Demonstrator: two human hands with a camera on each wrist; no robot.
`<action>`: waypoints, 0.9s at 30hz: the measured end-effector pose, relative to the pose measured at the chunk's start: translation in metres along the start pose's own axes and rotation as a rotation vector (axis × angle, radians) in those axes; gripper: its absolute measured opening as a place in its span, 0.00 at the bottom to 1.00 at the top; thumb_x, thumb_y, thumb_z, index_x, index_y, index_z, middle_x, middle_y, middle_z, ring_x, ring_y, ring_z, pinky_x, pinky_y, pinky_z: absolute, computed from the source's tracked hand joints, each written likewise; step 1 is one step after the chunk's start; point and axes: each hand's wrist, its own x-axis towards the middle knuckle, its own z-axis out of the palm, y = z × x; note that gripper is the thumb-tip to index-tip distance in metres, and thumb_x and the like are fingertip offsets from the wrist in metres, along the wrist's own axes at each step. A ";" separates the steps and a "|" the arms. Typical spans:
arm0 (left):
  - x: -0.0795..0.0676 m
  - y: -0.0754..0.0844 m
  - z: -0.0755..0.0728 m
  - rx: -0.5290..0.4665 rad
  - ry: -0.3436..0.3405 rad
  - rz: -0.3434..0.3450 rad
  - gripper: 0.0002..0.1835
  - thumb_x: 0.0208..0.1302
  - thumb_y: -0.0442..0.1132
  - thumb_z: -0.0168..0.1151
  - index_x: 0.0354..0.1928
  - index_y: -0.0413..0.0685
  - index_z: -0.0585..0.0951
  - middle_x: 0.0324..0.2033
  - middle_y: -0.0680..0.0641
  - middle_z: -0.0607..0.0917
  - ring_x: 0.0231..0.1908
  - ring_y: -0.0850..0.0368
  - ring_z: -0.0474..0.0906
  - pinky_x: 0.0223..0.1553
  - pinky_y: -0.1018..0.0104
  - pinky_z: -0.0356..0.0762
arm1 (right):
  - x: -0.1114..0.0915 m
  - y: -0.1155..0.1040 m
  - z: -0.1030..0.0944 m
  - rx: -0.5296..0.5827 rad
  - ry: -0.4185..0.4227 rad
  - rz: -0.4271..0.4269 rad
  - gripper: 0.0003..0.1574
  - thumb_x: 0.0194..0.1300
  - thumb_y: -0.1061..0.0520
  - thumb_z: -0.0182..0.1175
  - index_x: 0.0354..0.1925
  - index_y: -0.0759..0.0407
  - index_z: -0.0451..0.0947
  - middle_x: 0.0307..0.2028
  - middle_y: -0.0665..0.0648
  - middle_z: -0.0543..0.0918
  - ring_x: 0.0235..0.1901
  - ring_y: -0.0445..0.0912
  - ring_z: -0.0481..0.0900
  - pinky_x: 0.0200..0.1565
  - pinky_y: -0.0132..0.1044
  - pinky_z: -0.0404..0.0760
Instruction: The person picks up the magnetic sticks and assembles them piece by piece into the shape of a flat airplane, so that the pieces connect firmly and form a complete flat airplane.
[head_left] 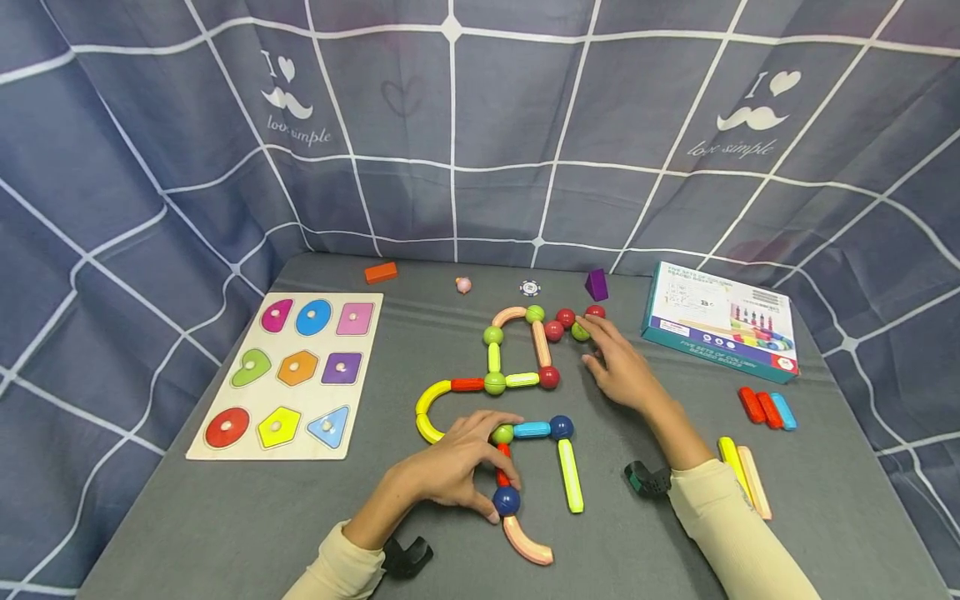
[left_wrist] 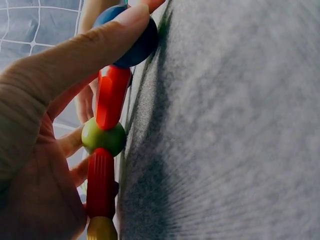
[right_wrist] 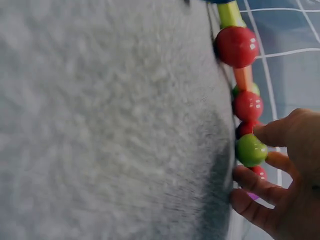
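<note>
In the head view my left hand lies over a chain of coloured rods and balls. Its thumb and index finger pinch a dark blue ball at the end of a red rod. A green ball joins that rod to another red rod. A curved peach rod extends from the blue ball. My right hand reaches to a loose green ball among several red balls; its fingers are extended, fingertips right at the green ball, thumb apart below it in the head view.
A wooden shape puzzle board lies left, a box back right. Short red and blue rods and longer rods lie right. An orange block, poker chip and purple prism line the back.
</note>
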 end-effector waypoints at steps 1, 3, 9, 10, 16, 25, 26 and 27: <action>0.000 0.000 0.000 0.000 -0.001 0.001 0.23 0.35 0.62 0.77 0.39 0.78 0.83 0.68 0.54 0.58 0.66 0.55 0.49 0.55 0.51 0.56 | 0.002 0.001 0.000 -0.020 -0.015 -0.004 0.38 0.62 0.65 0.60 0.69 0.57 0.61 0.67 0.62 0.62 0.50 0.54 0.74 0.47 0.53 0.72; 0.000 0.000 0.000 0.001 -0.002 0.002 0.23 0.35 0.62 0.77 0.39 0.78 0.83 0.68 0.54 0.58 0.66 0.55 0.49 0.56 0.50 0.56 | 0.004 0.003 0.001 -0.048 -0.030 -0.008 0.35 0.62 0.66 0.59 0.67 0.59 0.64 0.67 0.62 0.62 0.57 0.57 0.70 0.51 0.56 0.70; 0.002 0.000 0.000 0.003 0.000 0.005 0.23 0.35 0.62 0.77 0.40 0.77 0.83 0.69 0.54 0.58 0.67 0.55 0.49 0.57 0.49 0.56 | 0.003 0.002 0.003 -0.059 -0.016 0.068 0.28 0.61 0.65 0.60 0.60 0.57 0.72 0.55 0.58 0.70 0.44 0.50 0.73 0.43 0.48 0.72; 0.001 0.000 -0.001 0.005 -0.001 0.003 0.23 0.35 0.61 0.78 0.40 0.77 0.83 0.69 0.53 0.58 0.67 0.55 0.49 0.57 0.49 0.56 | 0.001 0.001 0.003 -0.060 -0.014 0.081 0.27 0.61 0.65 0.60 0.59 0.57 0.72 0.52 0.57 0.71 0.41 0.49 0.73 0.40 0.47 0.72; 0.000 0.007 -0.001 0.050 -0.020 -0.019 0.26 0.34 0.62 0.78 0.43 0.77 0.83 0.70 0.52 0.56 0.70 0.51 0.44 0.59 0.45 0.55 | -0.019 -0.006 0.001 -0.043 -0.021 0.086 0.23 0.60 0.60 0.64 0.55 0.58 0.75 0.42 0.55 0.75 0.34 0.47 0.72 0.37 0.43 0.70; 0.009 0.028 0.003 0.092 0.039 0.156 0.21 0.41 0.61 0.75 0.40 0.67 0.84 0.48 0.64 0.77 0.55 0.67 0.65 0.59 0.58 0.58 | -0.058 -0.020 -0.005 0.068 -0.028 0.040 0.22 0.60 0.56 0.66 0.53 0.55 0.76 0.39 0.48 0.77 0.35 0.43 0.72 0.36 0.39 0.71; 0.011 0.030 0.004 0.091 0.032 0.177 0.21 0.42 0.60 0.75 0.39 0.65 0.84 0.44 0.66 0.78 0.51 0.71 0.67 0.58 0.62 0.59 | -0.061 -0.022 -0.006 0.081 -0.033 0.038 0.22 0.60 0.55 0.66 0.52 0.55 0.76 0.39 0.47 0.77 0.35 0.43 0.73 0.36 0.38 0.71; 0.012 0.031 0.007 0.096 0.020 0.192 0.21 0.43 0.61 0.74 0.39 0.64 0.84 0.40 0.68 0.78 0.46 0.74 0.68 0.57 0.67 0.60 | -0.064 -0.024 -0.006 0.095 -0.038 0.033 0.21 0.60 0.53 0.66 0.52 0.54 0.76 0.39 0.46 0.77 0.34 0.43 0.73 0.35 0.37 0.71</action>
